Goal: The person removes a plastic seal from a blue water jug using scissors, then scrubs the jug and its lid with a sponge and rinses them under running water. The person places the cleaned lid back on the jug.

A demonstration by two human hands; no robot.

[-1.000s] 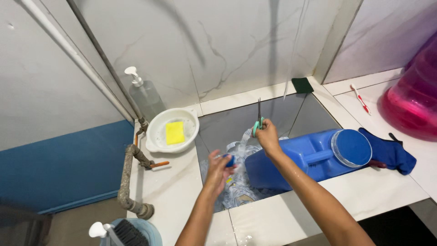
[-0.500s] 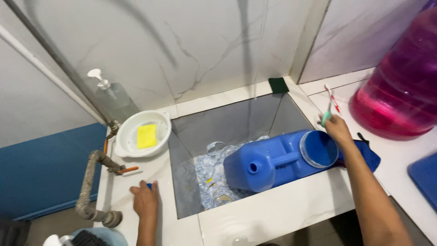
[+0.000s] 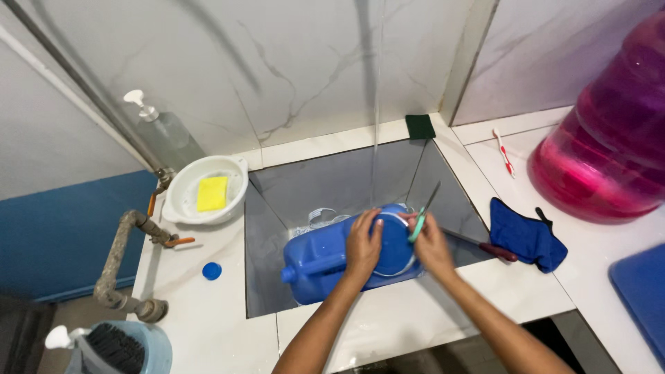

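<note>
A blue plastic jerrycan [image 3: 325, 260] lies on its side in the grey sink [image 3: 332, 183], its round base turned toward me. My left hand [image 3: 364, 242] presses flat on that base. My right hand [image 3: 431, 244] is closed around a thin green-handled brush [image 3: 422, 215], whose tip points up and away over the can's edge. Both hands are close together on the can's right end. A small blue cap [image 3: 212, 271] lies on the white counter left of the sink.
A white bowl [image 3: 181, 201] holds a yellow sponge beside a soap pump bottle [image 3: 163, 131]. There is a dark green pad [image 3: 419, 127] at the back. To the right are a red-white toothbrush [image 3: 504, 151], a blue cloth [image 3: 526, 237] and a large pink bottle [image 3: 609, 145]. A pipe [image 3: 118, 256] is at the left.
My left hand left the counter by the cap and now rests on the can's base. My right hand came back from the right counter with the green brush.
</note>
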